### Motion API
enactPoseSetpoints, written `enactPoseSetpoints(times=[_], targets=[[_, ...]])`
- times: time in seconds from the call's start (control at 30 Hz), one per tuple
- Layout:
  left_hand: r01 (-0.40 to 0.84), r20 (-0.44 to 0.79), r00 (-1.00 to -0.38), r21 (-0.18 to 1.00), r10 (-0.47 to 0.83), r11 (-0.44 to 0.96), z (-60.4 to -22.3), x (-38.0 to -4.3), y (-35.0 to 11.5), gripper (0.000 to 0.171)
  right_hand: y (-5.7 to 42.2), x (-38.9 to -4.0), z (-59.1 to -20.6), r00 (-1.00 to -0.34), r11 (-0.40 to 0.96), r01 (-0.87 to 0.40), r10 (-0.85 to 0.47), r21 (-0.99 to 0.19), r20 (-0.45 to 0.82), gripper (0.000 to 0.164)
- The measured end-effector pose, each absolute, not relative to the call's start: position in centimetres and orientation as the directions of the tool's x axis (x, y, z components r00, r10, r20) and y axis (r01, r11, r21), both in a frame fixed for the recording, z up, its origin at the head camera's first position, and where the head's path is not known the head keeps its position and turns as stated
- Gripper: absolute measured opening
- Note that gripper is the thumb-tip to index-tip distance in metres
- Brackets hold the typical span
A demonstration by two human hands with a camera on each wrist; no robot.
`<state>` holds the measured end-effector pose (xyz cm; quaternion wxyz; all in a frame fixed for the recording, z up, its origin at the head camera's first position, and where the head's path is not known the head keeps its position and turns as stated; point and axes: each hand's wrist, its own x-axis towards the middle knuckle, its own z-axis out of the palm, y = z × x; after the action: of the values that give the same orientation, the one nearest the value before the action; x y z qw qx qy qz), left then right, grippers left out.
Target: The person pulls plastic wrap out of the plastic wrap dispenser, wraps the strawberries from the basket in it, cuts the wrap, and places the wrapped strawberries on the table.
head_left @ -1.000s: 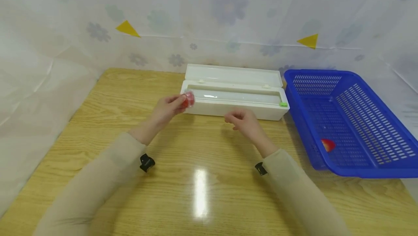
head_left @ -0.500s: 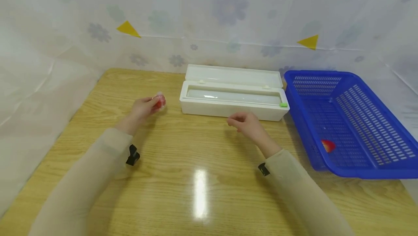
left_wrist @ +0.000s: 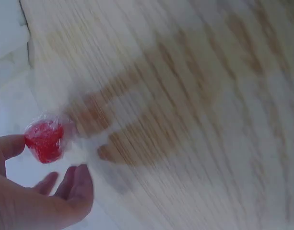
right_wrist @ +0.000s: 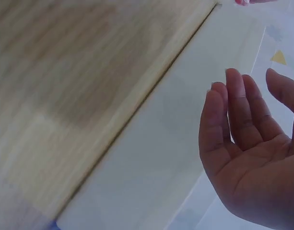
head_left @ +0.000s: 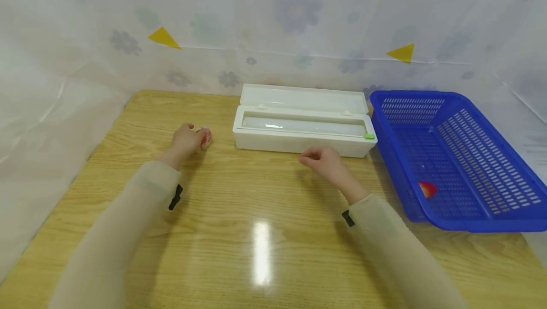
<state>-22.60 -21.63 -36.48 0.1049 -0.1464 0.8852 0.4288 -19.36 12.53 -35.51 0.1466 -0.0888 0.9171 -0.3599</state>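
Note:
A small round red piece wrapped in clear cling film [head_left: 206, 137] sits on the wooden table at the left. My left hand [head_left: 185, 140] is beside it. In the left wrist view the thumb's tip touches the wrapped red piece [left_wrist: 45, 141], while the fingers [left_wrist: 79, 189] are spread away from it. My right hand [head_left: 325, 162] hovers in front of the white cling film dispenser [head_left: 273, 143], holding nothing. Its fingers [right_wrist: 240, 105] are relaxed and slightly bent in the right wrist view. The dispenser's lid [head_left: 303, 98] stands up, showing the film roll [head_left: 299, 124] inside.
A blue plastic basket [head_left: 397, 166] stands at the right, close to the dispenser's end, with a red piece [head_left: 428, 189] in it. A green slider [head_left: 369, 136] sits on the dispenser's right end. Patterned curtain [head_left: 295, 24] hangs behind the table [head_left: 222, 233].
My left hand has carried the wrapped red piece leftward from the dispenser and set it on the table, its fingers now loosened. The right hand has barely shifted.

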Motion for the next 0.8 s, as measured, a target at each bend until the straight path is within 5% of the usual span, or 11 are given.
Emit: enactPoseSetpoints(times=[0.2,0.5,0.8], targets=[[-0.180,-0.095,-0.982,0.741,-0.164,0.647,-36.8,-22.6,-20.9,0.047,13.3,-19.6,-33.5,-0.952,0.874,-0.158,-0.259,-0.459,-0.166,0.024],[-0.110,0.000,-0.990,0.632,-0.142,0.767,-37.3,-22.7,-19.9,0.034,14.8,-20.9,-29.1,-0.964,0.975,-0.166,-0.192,-0.149,-0.184,0.024],[0.249,0.210,-0.964,0.493,0.164,0.833,-36.0,-23.0,-15.8,0.035,17.1,-23.7,-27.8,-0.951,0.987,-0.158,-0.147,0.019,-0.272,0.030]])
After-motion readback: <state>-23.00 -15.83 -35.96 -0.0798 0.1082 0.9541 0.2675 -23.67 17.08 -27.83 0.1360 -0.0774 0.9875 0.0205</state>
